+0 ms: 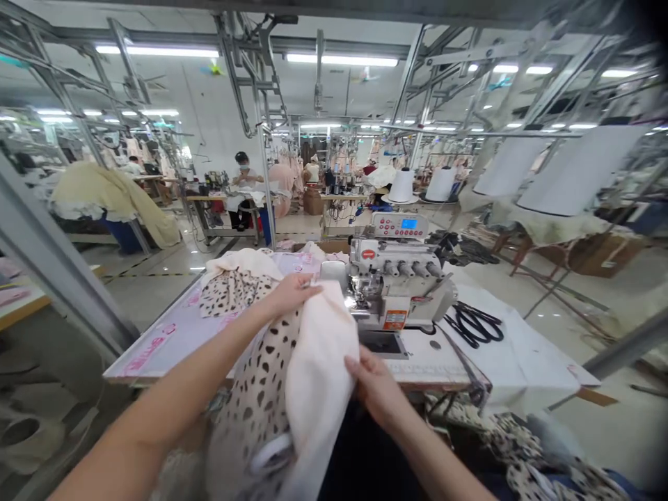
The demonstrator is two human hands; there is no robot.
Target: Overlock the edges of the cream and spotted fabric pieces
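Note:
My left hand [289,292] is closed on the top edge of a cream fleece garment [318,369] with a spotted lining [261,403], holding it up just left of the sewing machine's needle area. My right hand [373,386] grips the garment's right edge lower down, near the table front. The white overlock sewing machine [399,275] stands right behind the cloth. The garment hangs down off the table toward my lap.
A pile of spotted and cream pieces [237,282] lies at the table's far left. Black scissors [477,323] rest right of the machine on the white table [522,362]. More spotted cloth [522,445] lies low at right. Another person [243,181] sits at a far station.

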